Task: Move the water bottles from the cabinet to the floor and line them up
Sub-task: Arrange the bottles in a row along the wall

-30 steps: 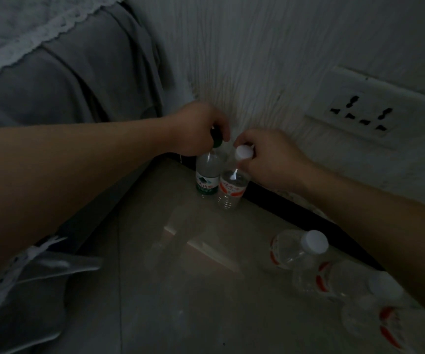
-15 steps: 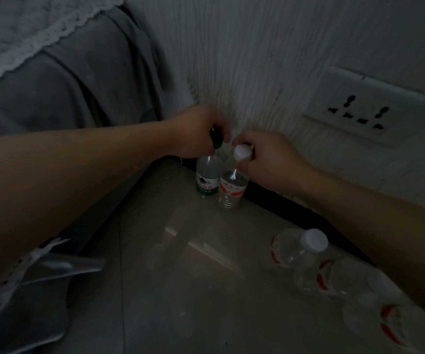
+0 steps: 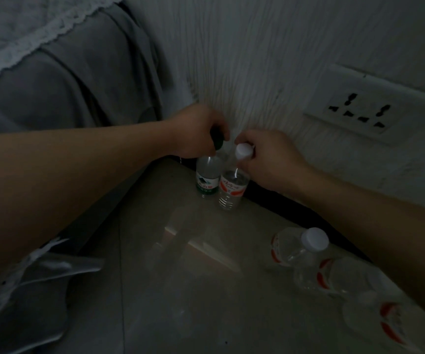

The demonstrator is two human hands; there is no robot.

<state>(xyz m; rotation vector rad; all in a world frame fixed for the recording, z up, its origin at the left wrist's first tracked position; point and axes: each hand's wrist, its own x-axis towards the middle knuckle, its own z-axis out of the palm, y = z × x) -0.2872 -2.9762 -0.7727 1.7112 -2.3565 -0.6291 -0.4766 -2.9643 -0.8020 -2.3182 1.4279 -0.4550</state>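
Two water bottles stand upright side by side on the tiled floor close to the wall. The green-label bottle has a dark cap, and my left hand grips it at the cap. The red-label bottle has a white cap, pinched at the neck by my right hand. Three more red-label bottles stand in a row along the wall at lower right, partly behind my right forearm.
A grey fabric-covered piece of furniture with lace trim rises at the left. A wall socket sits on the white textured wall. A dark skirting strip runs along the floor. Crumpled clear plastic lies at lower left.
Both hands stay on the two bottle tops by the wall. The bottles have barely shifted; the view has moved slightly.
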